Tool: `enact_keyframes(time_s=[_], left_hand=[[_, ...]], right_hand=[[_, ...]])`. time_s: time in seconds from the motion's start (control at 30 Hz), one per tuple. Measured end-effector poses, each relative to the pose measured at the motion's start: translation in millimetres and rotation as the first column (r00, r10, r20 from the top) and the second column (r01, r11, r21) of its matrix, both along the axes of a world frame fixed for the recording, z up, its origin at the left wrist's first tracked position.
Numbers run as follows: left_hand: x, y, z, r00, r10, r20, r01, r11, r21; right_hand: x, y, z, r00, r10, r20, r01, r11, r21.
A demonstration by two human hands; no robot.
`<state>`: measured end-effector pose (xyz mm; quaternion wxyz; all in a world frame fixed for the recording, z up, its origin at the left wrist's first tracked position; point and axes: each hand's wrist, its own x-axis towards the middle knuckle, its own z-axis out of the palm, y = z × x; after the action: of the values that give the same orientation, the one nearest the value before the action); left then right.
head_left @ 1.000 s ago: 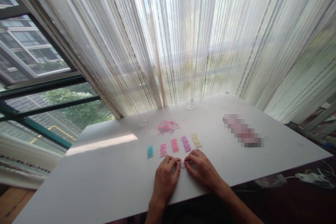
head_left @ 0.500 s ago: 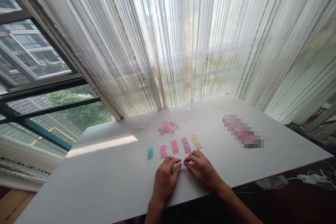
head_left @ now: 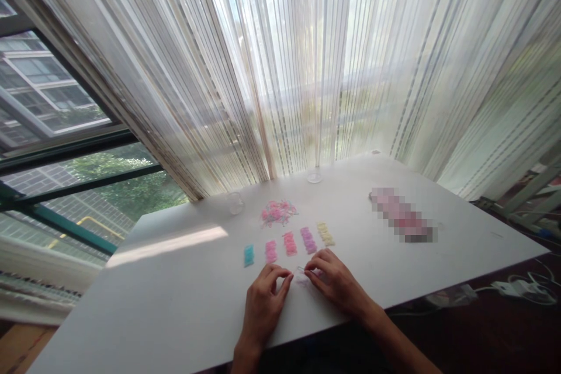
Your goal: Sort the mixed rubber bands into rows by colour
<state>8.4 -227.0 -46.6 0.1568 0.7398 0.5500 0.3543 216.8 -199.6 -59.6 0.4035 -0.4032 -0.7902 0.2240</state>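
Note:
My left hand (head_left: 264, 299) is above the white table (head_left: 158, 298), thumb and forefinger pinched together. What lies between those fingertips, if anything, is too small to make out. My right hand (head_left: 338, 281) pinches the edge of a thin, pale loop. Beneath and beside its fingers lies a small heap of pale lilac, band-like loops (head_left: 302, 279), partly hidden. Just beyond the hands, small bundles sit in a row: teal (head_left: 249, 255), pink (head_left: 271, 251), coral (head_left: 290, 243), purple (head_left: 308, 240) and yellow (head_left: 325, 234). They look like little elastic bands.
A loose pile of mixed pink and pale bands (head_left: 279, 213) lies behind the row. Two clear, round containers (head_left: 235, 203) stand near the back edge. A blurred-out pink object (head_left: 401, 216) rests at right. Sheer curtains (head_left: 298, 70) hang behind the table.
My left hand has drawn away to the left, and the fingertips of both hands are farther apart. The right hand stays nearly in place. The view has shifted slightly.

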Motion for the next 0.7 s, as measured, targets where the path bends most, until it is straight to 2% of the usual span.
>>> enact_keyframes(time_s=[0.2, 0.3, 0.47, 0.7], left_hand=[[-37, 10, 1.0, 0.987, 0.155, -0.034, -0.154, 0.987, 0.045], [-47, 18, 5.4, 0.977, 0.203, -0.065, -0.2, 0.978, 0.051], [-46, 27, 10.3, 0.968, 0.218, -0.121, -0.221, 0.975, -0.016], [-42, 26, 8.8, 0.962, 0.226, -0.15, -0.236, 0.971, -0.047]], right_hand=[[1, 0, -0.1, 1.0, 0.013, -0.002, -0.013, 1.0, -0.016], [1, 0, 0.3, 1.0, 0.015, -0.006, -0.015, 1.0, -0.023], [1, 0, 1.7, 1.0, 0.026, -0.011, -0.026, 0.999, -0.023], [3, -5, 7.5, 0.995, 0.094, 0.038, -0.094, 0.996, -0.01]])
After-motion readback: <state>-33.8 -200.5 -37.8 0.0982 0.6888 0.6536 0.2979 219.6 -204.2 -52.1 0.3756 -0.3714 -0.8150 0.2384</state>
